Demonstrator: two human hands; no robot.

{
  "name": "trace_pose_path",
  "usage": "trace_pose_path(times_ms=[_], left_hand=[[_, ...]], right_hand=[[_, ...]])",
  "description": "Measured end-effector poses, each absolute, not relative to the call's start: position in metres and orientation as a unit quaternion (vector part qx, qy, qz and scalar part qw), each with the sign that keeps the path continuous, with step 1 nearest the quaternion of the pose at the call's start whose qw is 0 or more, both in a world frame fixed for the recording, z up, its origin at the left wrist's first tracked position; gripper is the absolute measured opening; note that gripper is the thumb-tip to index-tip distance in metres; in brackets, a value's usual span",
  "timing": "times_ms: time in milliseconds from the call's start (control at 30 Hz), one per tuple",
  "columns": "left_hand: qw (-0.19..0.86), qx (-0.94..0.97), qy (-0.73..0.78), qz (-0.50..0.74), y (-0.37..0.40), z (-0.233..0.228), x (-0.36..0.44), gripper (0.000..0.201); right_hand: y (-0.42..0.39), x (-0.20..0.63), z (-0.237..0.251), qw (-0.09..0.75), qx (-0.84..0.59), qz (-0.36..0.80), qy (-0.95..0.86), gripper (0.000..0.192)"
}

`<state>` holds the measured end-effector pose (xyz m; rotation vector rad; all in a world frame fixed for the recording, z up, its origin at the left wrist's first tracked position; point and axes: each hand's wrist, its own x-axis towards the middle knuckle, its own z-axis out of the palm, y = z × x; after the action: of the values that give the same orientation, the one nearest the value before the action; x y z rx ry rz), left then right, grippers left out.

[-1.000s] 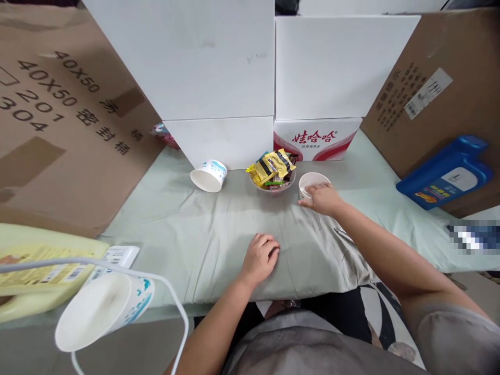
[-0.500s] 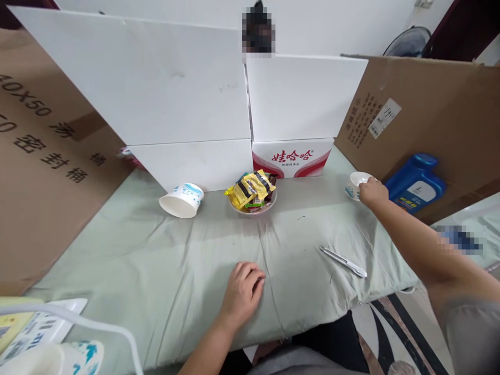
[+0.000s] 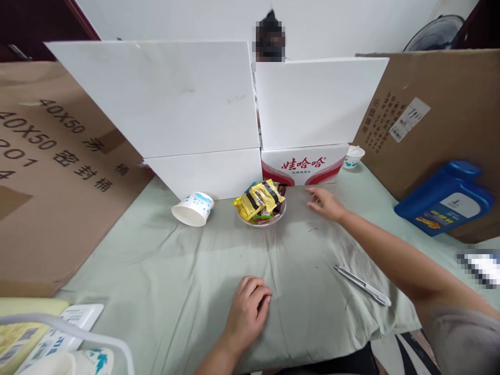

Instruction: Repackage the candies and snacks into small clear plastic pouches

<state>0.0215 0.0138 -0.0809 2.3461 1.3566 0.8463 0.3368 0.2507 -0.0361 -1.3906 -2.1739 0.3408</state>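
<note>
My right hand (image 3: 326, 203), empty with its fingers apart, hovers just right of a clear bowl (image 3: 262, 224) heaped with wrapped snacks (image 3: 260, 200), mostly in yellow wrappers. Palm down on the green cloth, my left hand (image 3: 250, 312) rests with loosely bent fingers and nothing visible in it. A white and blue paper cup (image 3: 352, 157) stands at the back right by the printed box, something white showing at its top. Another paper cup (image 3: 193, 209) lies on its side left of the bowl.
White boards and a red-and-white carton (image 3: 304, 166) wall off the back. Brown cardboard boxes (image 3: 58, 208) flank both sides. At right are a blue bottle (image 3: 445, 198) and a slim silver pen-like tool (image 3: 361, 284). Packets and a further paper cup (image 3: 91, 362) sit front left.
My right hand has let go of the paper cup on the right and moved left towards the bowl. That cup now stands farther back, beside the carton. My left hand stays put; the view has shifted.
</note>
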Motion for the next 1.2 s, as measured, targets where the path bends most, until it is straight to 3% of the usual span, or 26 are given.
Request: trace_pose_path(times_ms=[100, 400, 567, 933, 1200], left_hand=[[0.151, 0.813, 0.477, 0.298, 0.014, -0.082, 0.021, 0.015], [0.153, 0.806, 0.477, 0.316, 0.014, -0.082, 0.022, 0.014], [0.149, 0.809, 0.474, 0.313, 0.014, -0.083, 0.02, 0.015], [0.152, 0.812, 0.467, 0.315, 0.017, -0.087, 0.016, 0.015], [0.132, 0.817, 0.46, 0.321, 0.017, -0.088, 0.016, 0.016]], right_hand=[[0.226, 0.294, -0.04, 0.249, -0.415, 0.171, -0.858, 0.048], [0.202, 0.254, -0.032, 0.156, -0.458, 0.126, -0.866, 0.039], [0.199, 0.255, -0.03, 0.155, -0.497, 0.1, -0.848, 0.03], [0.173, 0.375, -0.031, 0.166, -0.605, 0.077, -0.775, 0.027], [0.16, 0.462, -0.034, 0.191, -0.753, 0.042, -0.628, 0.033]])
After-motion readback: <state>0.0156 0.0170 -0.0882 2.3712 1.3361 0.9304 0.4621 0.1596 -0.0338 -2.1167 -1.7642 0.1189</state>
